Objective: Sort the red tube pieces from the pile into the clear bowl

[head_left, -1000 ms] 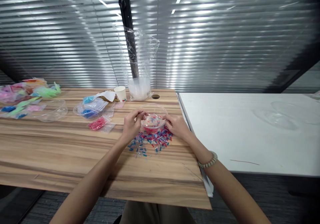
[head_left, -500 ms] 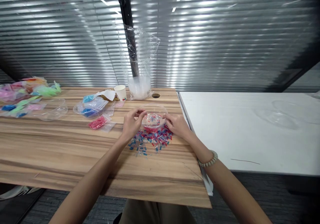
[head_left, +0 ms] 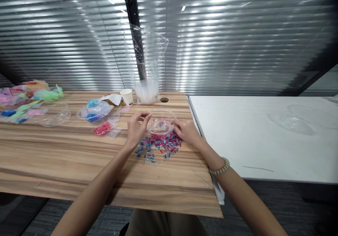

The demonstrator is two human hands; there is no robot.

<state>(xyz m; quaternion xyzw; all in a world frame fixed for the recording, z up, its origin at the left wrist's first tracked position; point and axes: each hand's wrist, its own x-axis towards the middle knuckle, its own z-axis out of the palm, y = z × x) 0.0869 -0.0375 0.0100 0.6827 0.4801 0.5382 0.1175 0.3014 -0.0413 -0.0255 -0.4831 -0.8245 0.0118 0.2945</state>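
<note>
A clear plastic bowl [head_left: 161,132] rests over a spread of small tube-like pieces [head_left: 166,145] in red, blue and clear, and many of them show through its plastic. On its right rim, my right hand [head_left: 185,130] is closed, thumb and fingers pinching the edge. My left hand [head_left: 136,127] hovers just left of the bowl with thumb and forefinger pressed together. Whatever that pinch holds, if anything, is too small to make out. A pale bead bracelet [head_left: 222,166] circles my right wrist.
Left of my hands lie a bag of red pieces [head_left: 102,128] and a clear container with blue packets [head_left: 92,114]. Behind stand a paper cup [head_left: 127,97] and a bag of white bowls [head_left: 146,91]. Colourful bags [head_left: 34,93] pile at far left. A white table [head_left: 250,137] adjoins on the right.
My left hand has drawn slightly left, away from the bowl's rim, its fingertips now pinched closer together. My right hand stays at the right rim.
</note>
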